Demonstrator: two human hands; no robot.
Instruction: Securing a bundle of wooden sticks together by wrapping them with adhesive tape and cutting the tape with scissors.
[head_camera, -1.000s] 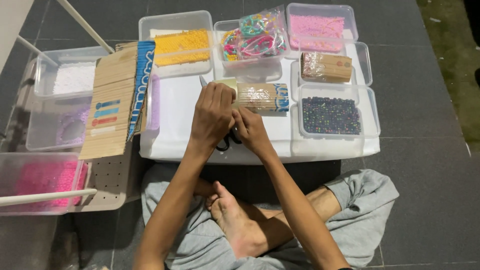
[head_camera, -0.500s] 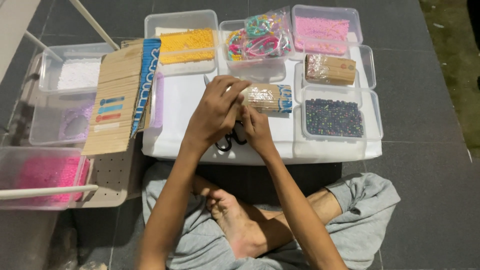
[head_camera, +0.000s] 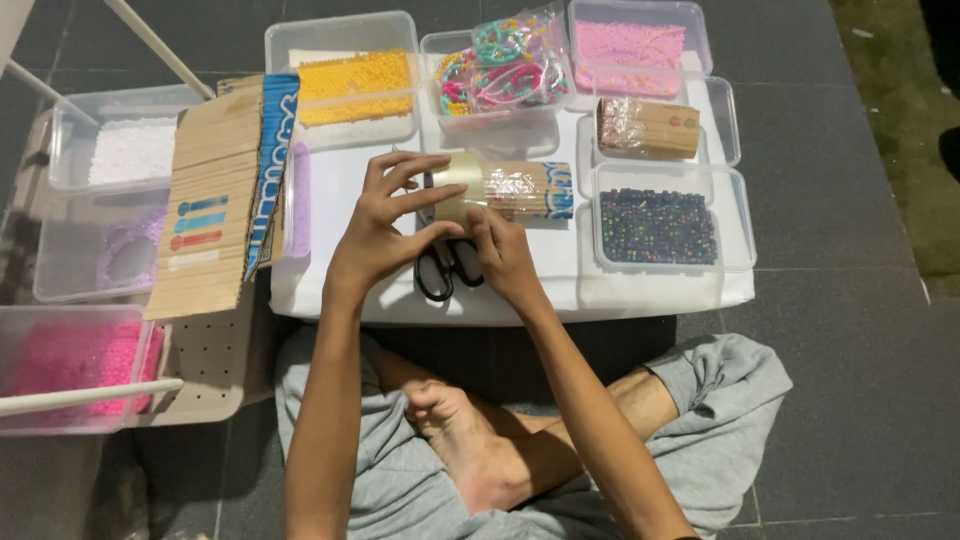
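Both hands, left hand (head_camera: 385, 235) and right hand (head_camera: 503, 255), clamped on a tape roll (head_camera: 455, 190) beside tubs of yellow beads (head_camera: 355, 85) and dark beads (head_camera: 655, 225).

This looks like a home craft spot set up outdoors on a patio: the person sits cross-legged and barefoot on a floor of dark grey stone tiles (head_camera: 850, 330), with a strip of grass (head_camera: 900, 120) at the far right edge. In front of the knees lies a low white board (head_camera: 640, 295) crowded with clear plastic tubs, one of yellow beads (head_camera: 352, 85), one of pink beads (head_camera: 628, 42), one of dark mixed beads (head_camera: 655, 225). More tubs (head_camera: 70, 365) stand on the tiles at the left beside a sheet of brown corrugated cardboard (head_camera: 215, 200).
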